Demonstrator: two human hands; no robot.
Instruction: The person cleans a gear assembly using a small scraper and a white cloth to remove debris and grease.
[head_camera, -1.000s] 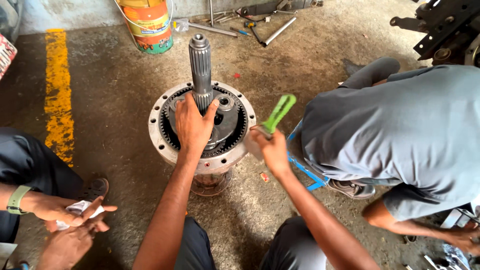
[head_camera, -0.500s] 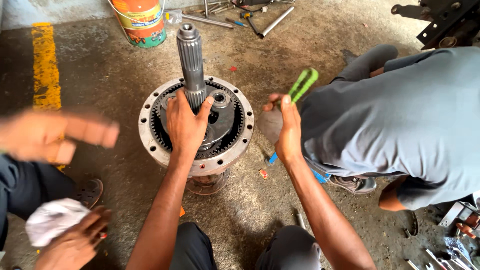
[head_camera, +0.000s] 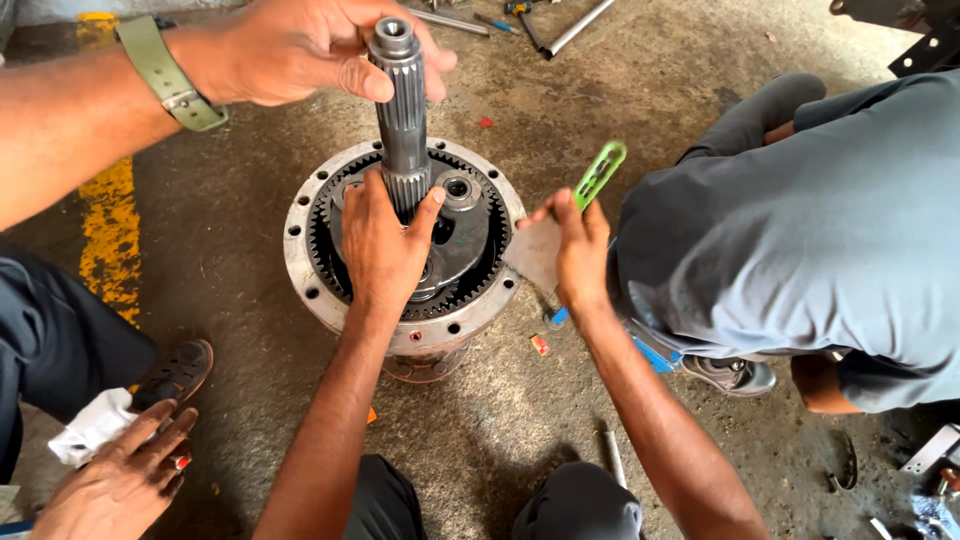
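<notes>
I look down on a grey steel splined shaft (head_camera: 402, 120) standing upright, its long axis vertical, its hollow top end pointing up toward my camera. It rises from the middle of a round metal gear housing with a bolt-holed flange and toothed inner ring (head_camera: 300, 262), which sits on the oil-stained concrete floor (head_camera: 640, 90). My left hand (head_camera: 380, 250) lies over the planet gears at the shaft's base, fingers spread and pressed against the carrier, thumb touching the splines. My right hand (head_camera: 577, 250), just beside the flange, has its fingers closed around a flat grey scraper blade with a green slotted plastic handle (head_camera: 598, 175), handle tilted up and away. A co-worker's hand with an olive wristband (head_camera: 290, 45) grips the shaft's top. A crouching person in a grey shirt (head_camera: 800, 240) crowds the right side. Another hand (head_camera: 120, 480) rests near a white rag (head_camera: 95, 425) at lower left; a yellow painted stripe (head_camera: 110, 240) runs behind.
</notes>
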